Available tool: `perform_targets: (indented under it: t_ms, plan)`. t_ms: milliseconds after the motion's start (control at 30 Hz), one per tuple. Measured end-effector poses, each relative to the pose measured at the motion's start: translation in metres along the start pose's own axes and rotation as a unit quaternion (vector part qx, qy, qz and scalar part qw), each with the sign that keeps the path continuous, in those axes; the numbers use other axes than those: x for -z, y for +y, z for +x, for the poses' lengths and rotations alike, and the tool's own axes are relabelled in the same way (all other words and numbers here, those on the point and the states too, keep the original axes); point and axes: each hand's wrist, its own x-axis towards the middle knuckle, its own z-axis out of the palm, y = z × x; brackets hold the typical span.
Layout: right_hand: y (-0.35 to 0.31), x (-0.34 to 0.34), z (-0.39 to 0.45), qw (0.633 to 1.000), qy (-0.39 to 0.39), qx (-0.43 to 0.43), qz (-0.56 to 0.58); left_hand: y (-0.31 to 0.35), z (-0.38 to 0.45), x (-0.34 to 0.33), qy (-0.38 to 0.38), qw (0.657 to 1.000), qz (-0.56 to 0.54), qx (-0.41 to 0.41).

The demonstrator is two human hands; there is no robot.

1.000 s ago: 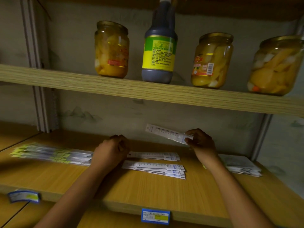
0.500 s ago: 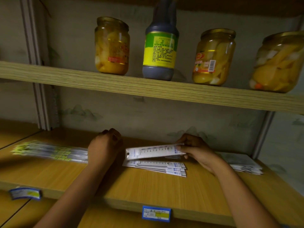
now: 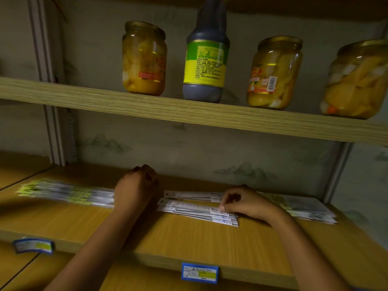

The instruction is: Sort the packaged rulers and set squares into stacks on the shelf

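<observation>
On the wooden shelf (image 3: 189,238), my right hand (image 3: 247,203) pinches the top ruler (image 3: 195,207) on its stack; my left hand (image 3: 134,185) rests curled, seemingly empty, beside it.

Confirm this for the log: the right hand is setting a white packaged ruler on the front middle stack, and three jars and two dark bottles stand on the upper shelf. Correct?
Not quite. The head view shows only one dark bottle on the upper shelf, standing among three jars. The rest holds: the right hand pinches a white packaged ruler on the front middle stack.
</observation>
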Motion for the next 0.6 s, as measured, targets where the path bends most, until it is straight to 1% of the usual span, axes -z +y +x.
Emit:
perform_targets:
  t_ms: [67,133,200,267,333,400,467,600]
  plan:
    - [0.0,0.0,0.0,1.0,-0.005,0.008,-0.004,0.0,0.0,0.0,-0.002,1.0,-0.005,0.006]
    - [-0.001,0.0,0.002,1.0,0.013,0.02,-0.001,0.0,0.0,0.0,-0.005,1.0,-0.009,0.006]
    - [0.001,0.0,0.004,0.998,0.06,0.029,-0.013,0.001,0.0,0.0,-0.016,1.0,-0.018,0.001]
    - [0.006,0.002,0.007,0.99,0.115,0.032,-0.072,0.002,-0.001,-0.001,-0.031,0.999,-0.024,-0.003]
    - [0.013,0.004,0.01,0.98,0.149,0.024,-0.133,0.004,-0.002,-0.004,-0.049,0.998,-0.025,-0.012]
    - [0.019,0.006,0.011,0.972,0.166,0.015,-0.166,0.005,0.001,-0.008,-0.087,0.996,-0.034,-0.015]
    - [0.023,0.005,0.012,0.968,0.174,0.007,-0.18,0.007,0.005,-0.012,-0.147,0.988,-0.043,-0.021]
    - [0.025,0.006,0.014,0.966,0.178,-0.004,-0.189,0.015,0.018,-0.018,-0.28,0.958,-0.023,-0.051]
